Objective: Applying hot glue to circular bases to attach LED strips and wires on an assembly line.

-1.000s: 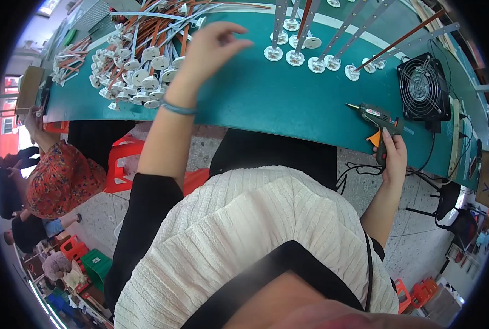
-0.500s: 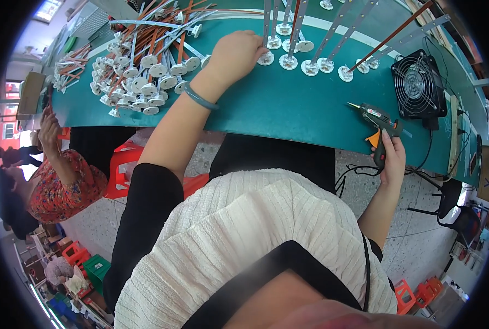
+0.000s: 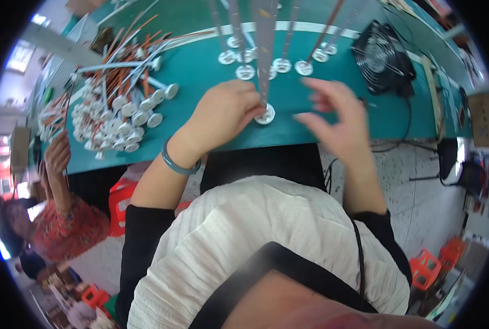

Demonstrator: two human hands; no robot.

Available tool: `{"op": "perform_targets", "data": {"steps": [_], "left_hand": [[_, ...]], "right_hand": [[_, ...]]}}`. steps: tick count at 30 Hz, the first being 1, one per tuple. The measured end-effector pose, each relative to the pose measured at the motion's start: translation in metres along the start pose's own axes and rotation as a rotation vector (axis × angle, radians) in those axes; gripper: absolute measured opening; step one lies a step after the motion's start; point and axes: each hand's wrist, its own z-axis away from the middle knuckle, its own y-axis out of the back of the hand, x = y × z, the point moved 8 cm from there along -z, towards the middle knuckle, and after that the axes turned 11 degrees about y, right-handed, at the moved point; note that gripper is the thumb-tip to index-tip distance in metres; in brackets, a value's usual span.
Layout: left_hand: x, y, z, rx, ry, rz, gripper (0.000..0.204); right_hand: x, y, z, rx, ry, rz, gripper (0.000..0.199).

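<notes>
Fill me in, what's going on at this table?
A person's left hand pinches an upright strip just above its round white base, near the table's front edge. The right hand is open to the right of it, blurred. Other strips stand farther back; a pile lies left, a black fan right.

Indoor light fairly bright across the green counter (image 3: 390, 118); window (image 3: 21, 56) at far left washed out white. Right grip (image 3: 340, 120) blurred. Fisheye bends straight edges, corners black.
</notes>
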Motion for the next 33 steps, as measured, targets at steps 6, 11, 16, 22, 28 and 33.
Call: {"op": "perform_targets", "data": {"steps": [6, 11, 16, 22, 28, 33], "left_hand": [[0.009, -0.015, -0.015, 0.053, 0.041, 0.137, 0.010], [-0.004, -0.010, -0.013, 0.219, 0.116, 0.281, 0.008], [-0.024, 0.029, -0.005, 0.376, 0.196, 0.484, 0.003], [-0.086, 0.097, 0.084, 0.619, 0.310, 0.685, 0.016], [-0.139, 0.158, 0.176, 1.021, 0.887, 0.299, 0.039], [-0.150, 0.166, 0.116, 0.705, 0.438, -0.410, 0.045]], "right_hand": [[0.001, -0.035, -0.012, -0.081, 0.206, 0.001, 0.024], [0.017, -0.004, -0.020, 0.059, 0.150, 0.043, 0.012], [0.083, 0.055, -0.037, 0.101, -0.072, 0.202, 0.014], [0.159, 0.064, -0.048, 0.003, -0.079, 0.388, 0.020], [0.175, 0.064, -0.025, -0.011, -0.165, 0.270, 0.015], [0.176, 0.068, -0.010, 0.015, -0.260, 0.194, 0.034]]}}
